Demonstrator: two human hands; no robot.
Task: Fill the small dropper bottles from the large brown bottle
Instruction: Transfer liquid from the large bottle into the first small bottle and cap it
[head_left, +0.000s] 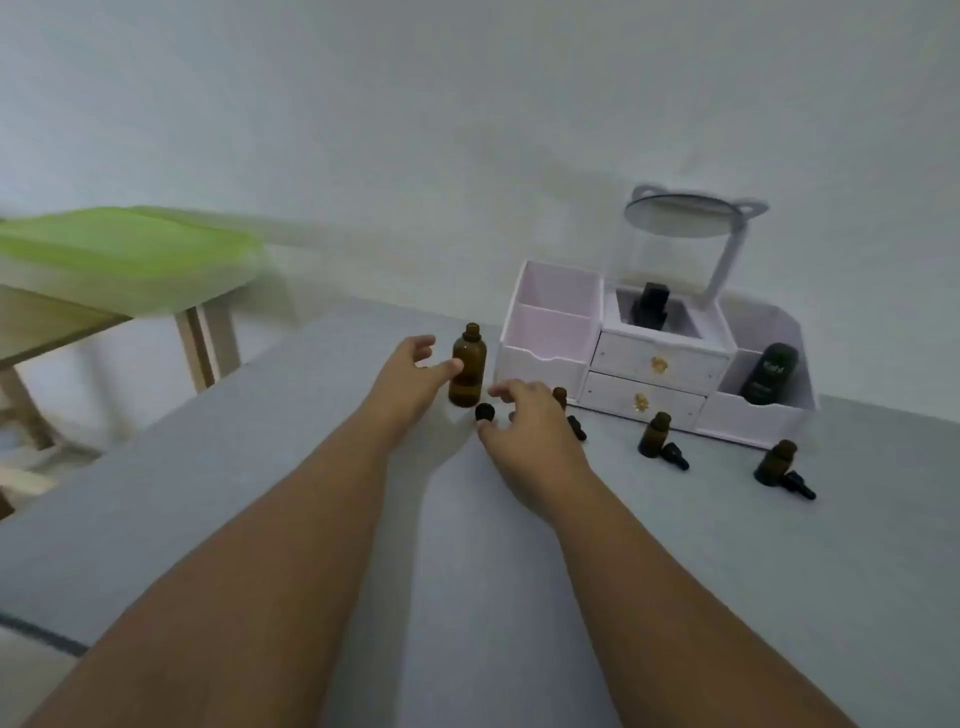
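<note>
The large brown bottle (468, 372) stands upright and uncapped on the grey table (260, 457). Its black cap (485, 412) lies just in front of it. My left hand (410, 374) is open beside the bottle, thumb tip touching its side. My right hand (524, 426) hovers open to the right of the cap, fingers spread. Three small brown dropper bottles stand open: one (559, 396) partly hidden behind my right hand, one (654, 434) in the middle, one (775, 461) at the right. A black dropper top lies by each (576, 428) (675, 457) (799, 485).
A white-pink drawer organiser (649, 364) stands at the back against the wall, holding a dark bottle (770, 373), a black item (649, 306) and a round mirror (685, 215). A wooden table with a green cover (119, 249) is off to the left.
</note>
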